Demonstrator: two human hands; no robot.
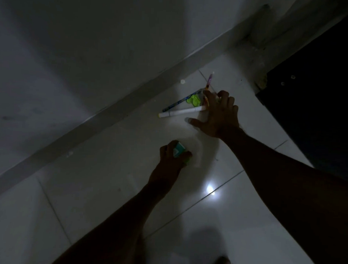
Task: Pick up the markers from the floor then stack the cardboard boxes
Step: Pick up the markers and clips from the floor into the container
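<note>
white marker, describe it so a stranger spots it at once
Follow the grey skirting along the tiled floor to the right hand. Next to it lies the white marker: plain white, yellowish tip, unlike the dark patterned pencil beside it.

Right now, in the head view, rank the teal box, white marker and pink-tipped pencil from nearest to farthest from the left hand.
1. teal box: gripped in the left hand.
2. white marker: ahead, beside the right hand.
3. pink-tipped pencil: farthest, beyond the right hand.
</note>
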